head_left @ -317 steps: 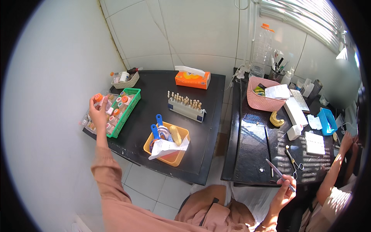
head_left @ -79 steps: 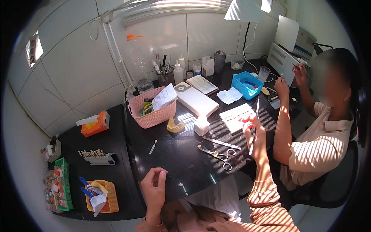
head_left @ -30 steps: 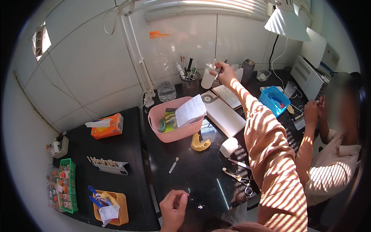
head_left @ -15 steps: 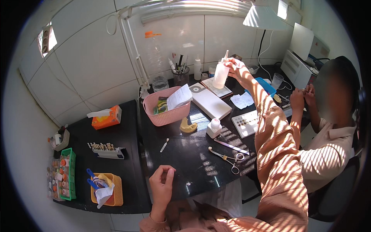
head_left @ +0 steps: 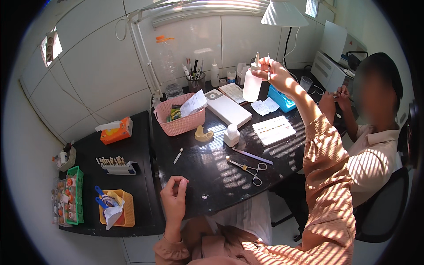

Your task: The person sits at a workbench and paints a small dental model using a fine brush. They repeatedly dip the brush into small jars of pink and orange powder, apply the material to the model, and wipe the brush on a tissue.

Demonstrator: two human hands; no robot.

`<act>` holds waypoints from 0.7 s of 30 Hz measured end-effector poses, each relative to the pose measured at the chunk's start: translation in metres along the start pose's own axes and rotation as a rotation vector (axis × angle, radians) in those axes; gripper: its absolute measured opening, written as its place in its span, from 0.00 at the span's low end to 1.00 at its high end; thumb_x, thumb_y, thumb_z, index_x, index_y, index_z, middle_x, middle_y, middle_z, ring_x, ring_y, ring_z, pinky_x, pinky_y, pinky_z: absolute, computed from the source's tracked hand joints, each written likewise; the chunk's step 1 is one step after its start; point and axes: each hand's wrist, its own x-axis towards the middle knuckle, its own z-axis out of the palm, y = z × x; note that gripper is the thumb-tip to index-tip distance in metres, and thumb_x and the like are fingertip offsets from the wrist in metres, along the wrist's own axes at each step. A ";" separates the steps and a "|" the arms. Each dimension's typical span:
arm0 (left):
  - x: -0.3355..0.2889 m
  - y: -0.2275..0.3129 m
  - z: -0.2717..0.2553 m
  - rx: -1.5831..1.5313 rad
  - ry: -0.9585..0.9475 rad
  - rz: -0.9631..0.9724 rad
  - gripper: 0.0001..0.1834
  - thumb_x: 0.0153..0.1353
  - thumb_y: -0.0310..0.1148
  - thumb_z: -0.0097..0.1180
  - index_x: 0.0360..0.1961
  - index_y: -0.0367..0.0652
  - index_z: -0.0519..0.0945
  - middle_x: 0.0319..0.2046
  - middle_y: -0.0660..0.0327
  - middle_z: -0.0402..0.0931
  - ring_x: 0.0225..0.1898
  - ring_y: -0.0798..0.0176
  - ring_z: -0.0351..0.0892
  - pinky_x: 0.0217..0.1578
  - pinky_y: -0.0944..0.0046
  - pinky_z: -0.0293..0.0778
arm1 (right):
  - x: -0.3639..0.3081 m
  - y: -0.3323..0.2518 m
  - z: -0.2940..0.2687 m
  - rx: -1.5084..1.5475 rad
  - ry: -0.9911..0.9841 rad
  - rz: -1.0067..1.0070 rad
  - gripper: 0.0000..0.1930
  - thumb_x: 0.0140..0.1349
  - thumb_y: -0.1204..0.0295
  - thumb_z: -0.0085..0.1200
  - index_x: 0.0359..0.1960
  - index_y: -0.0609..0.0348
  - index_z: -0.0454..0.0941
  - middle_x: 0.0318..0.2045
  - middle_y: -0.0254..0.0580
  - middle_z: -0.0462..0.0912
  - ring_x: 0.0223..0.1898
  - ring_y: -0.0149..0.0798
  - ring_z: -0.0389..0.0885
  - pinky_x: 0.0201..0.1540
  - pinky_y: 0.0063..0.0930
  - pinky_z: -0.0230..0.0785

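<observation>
While right hand (head_left: 277, 74) is raised above black counter (head_left: 212, 172), fingers pinch thin metal rod (head_left: 268, 67), upright; whether same hand also grips white plastic squeeze bottle with pointed nozzle (head_left: 252, 83) just beside it cannot be told. Bottle base hidden against clutter behind. Left hand (head_left: 174, 198) hovers over near counter edge, thumb and forefinger pressed together; anything between them too small to make out. Steel scissor-handled forceps (head_left: 246, 168) lie on counter, apart from both hands. Second person at right, partly cut off.
</observation>
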 end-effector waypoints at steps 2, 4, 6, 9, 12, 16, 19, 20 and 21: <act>0.000 0.000 0.002 -0.011 -0.003 0.015 0.09 0.67 0.31 0.55 0.32 0.37 0.78 0.23 0.73 0.71 0.21 0.83 0.62 0.21 0.77 0.55 | -0.010 -0.011 -0.005 0.108 -0.007 0.004 0.29 0.59 0.54 0.63 0.53 0.66 0.71 0.46 0.49 0.77 0.50 0.37 0.76 0.57 0.31 0.69; 0.001 -0.005 0.001 -0.020 0.002 0.032 0.08 0.67 0.32 0.54 0.33 0.38 0.78 0.22 0.73 0.68 0.19 0.83 0.58 0.18 0.77 0.50 | -0.025 -0.037 -0.004 0.201 -0.018 0.018 0.29 0.61 0.53 0.60 0.54 0.65 0.70 0.48 0.52 0.78 0.53 0.39 0.77 0.61 0.32 0.67; 0.002 -0.005 0.003 -0.028 -0.008 0.045 0.08 0.67 0.32 0.54 0.34 0.39 0.78 0.23 0.73 0.67 0.18 0.84 0.57 0.18 0.78 0.49 | -0.039 -0.045 0.001 0.436 -0.084 -0.003 0.27 0.63 0.56 0.57 0.55 0.65 0.70 0.49 0.52 0.79 0.54 0.39 0.77 0.61 0.34 0.67; 0.001 -0.002 0.000 -0.001 0.003 0.086 0.07 0.65 0.32 0.56 0.34 0.39 0.79 0.25 0.71 0.71 0.22 0.81 0.61 0.21 0.77 0.54 | -0.061 -0.081 0.010 0.527 -0.319 -0.083 0.22 0.67 0.64 0.48 0.56 0.66 0.66 0.51 0.54 0.79 0.54 0.41 0.78 0.59 0.37 0.70; -0.002 0.005 -0.004 0.075 0.038 0.247 0.10 0.60 0.34 0.61 0.38 0.38 0.81 0.29 0.67 0.77 0.29 0.76 0.69 0.27 0.74 0.63 | -0.085 -0.109 0.029 0.587 -0.484 -0.212 0.19 0.69 0.66 0.47 0.55 0.66 0.67 0.51 0.50 0.79 0.54 0.38 0.77 0.59 0.33 0.67; -0.012 0.050 0.003 0.178 -0.035 0.521 0.20 0.54 0.39 0.65 0.46 0.38 0.81 0.36 0.61 0.80 0.41 0.64 0.75 0.39 0.65 0.70 | -0.117 -0.136 0.056 0.724 -0.690 -0.170 0.17 0.71 0.69 0.48 0.55 0.64 0.65 0.54 0.49 0.78 0.55 0.34 0.76 0.59 0.31 0.66; -0.012 0.067 0.016 0.154 -0.121 0.543 0.25 0.53 0.41 0.67 0.49 0.38 0.79 0.39 0.56 0.79 0.44 0.60 0.77 0.45 0.61 0.72 | -0.131 -0.147 0.071 0.786 -0.737 -0.125 0.16 0.70 0.71 0.50 0.55 0.63 0.64 0.55 0.49 0.78 0.55 0.33 0.75 0.59 0.31 0.66; -0.013 0.070 0.018 0.132 -0.150 0.528 0.25 0.54 0.41 0.67 0.49 0.37 0.79 0.40 0.55 0.79 0.44 0.59 0.78 0.46 0.61 0.72 | -0.134 -0.152 0.073 0.765 -0.723 -0.158 0.15 0.69 0.71 0.50 0.54 0.63 0.65 0.54 0.48 0.78 0.54 0.32 0.75 0.58 0.31 0.66; -0.015 0.070 0.021 0.079 -0.175 0.475 0.25 0.54 0.42 0.67 0.49 0.37 0.79 0.39 0.55 0.78 0.43 0.59 0.78 0.45 0.61 0.72 | -0.136 -0.153 0.076 0.761 -0.727 -0.147 0.17 0.69 0.68 0.52 0.54 0.63 0.65 0.55 0.49 0.77 0.55 0.34 0.75 0.59 0.32 0.66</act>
